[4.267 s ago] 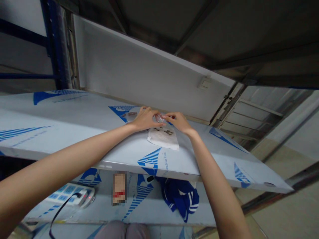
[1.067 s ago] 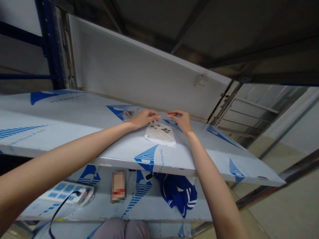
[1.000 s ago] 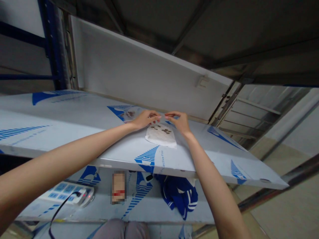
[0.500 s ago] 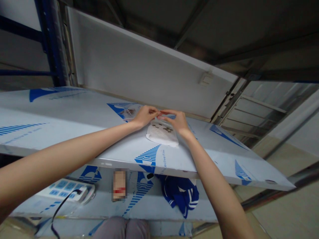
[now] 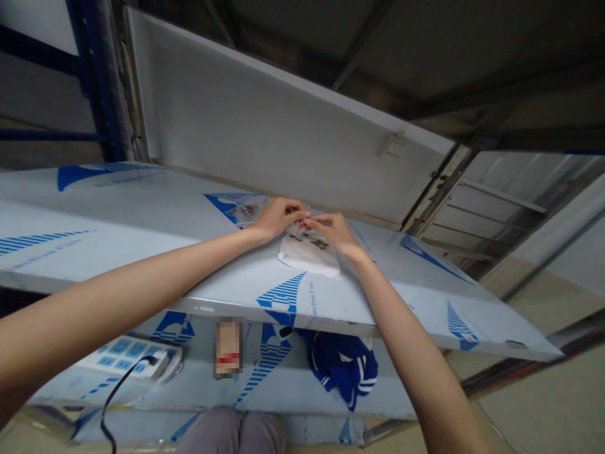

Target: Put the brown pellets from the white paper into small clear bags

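Note:
Above the far edge of a white tissue, my left hand and my right hand meet at the fingertips. Both pinch at something small that I cannot make out; a bit of clear plastic seems to show by the fingers. Several small dark metal-looking pieces lie on the tissue below. Just left of my left hand, a clear bag with small brownish things inside rests on the film-covered table.
On the lower shelf are a white power strip with a black cord, a blurred-out upright item and blue cloth with white stripes. A pale panel stands behind the table; blue metal posts rise at left.
My right hand's fingers have closed in from a wider spread to a pinch against my left fingertips. The left hand has hardly moved.

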Motion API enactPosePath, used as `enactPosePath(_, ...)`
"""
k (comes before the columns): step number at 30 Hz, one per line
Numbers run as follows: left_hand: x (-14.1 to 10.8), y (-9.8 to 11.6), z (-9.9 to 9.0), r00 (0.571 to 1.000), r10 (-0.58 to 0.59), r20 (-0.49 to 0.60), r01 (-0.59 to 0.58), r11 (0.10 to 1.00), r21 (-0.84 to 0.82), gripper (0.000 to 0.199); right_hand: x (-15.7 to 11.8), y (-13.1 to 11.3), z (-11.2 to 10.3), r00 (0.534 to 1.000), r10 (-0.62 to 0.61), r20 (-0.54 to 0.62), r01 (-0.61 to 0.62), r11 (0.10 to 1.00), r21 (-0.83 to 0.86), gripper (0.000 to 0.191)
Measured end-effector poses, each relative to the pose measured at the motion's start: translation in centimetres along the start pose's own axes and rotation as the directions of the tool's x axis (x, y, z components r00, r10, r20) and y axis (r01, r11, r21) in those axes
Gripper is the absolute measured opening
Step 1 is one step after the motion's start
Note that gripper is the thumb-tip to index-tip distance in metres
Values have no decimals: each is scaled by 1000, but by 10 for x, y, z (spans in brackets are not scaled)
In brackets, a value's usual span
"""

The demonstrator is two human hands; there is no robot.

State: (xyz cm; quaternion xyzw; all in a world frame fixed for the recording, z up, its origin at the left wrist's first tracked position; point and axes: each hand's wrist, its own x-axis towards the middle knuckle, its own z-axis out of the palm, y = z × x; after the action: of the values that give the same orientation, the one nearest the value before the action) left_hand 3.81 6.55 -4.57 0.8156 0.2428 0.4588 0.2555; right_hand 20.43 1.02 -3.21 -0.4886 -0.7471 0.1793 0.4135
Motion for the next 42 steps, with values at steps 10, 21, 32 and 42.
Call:
enactPosePath(10,-2,7,0,1000,-2,22,1,999,38,30,0,-1,2,1000,-4,18,3,1000,13,11)
enactPosePath(21,-4,15,-2,975,3,-222,-5,1000,-9,23,-3,-8,8,997,-60,52,60,998,-1,31)
enactPosePath(32,-1,12,0,978,-46,-202,6,981,-194,16,-5,-19,9,977,-209,-41,123,712,-691,24)
enactPosePath(42,-2,18,-1,984,-153,-87,131,967,-218,12,-8,-24,6,979,-201,20,145,635,-759,27)
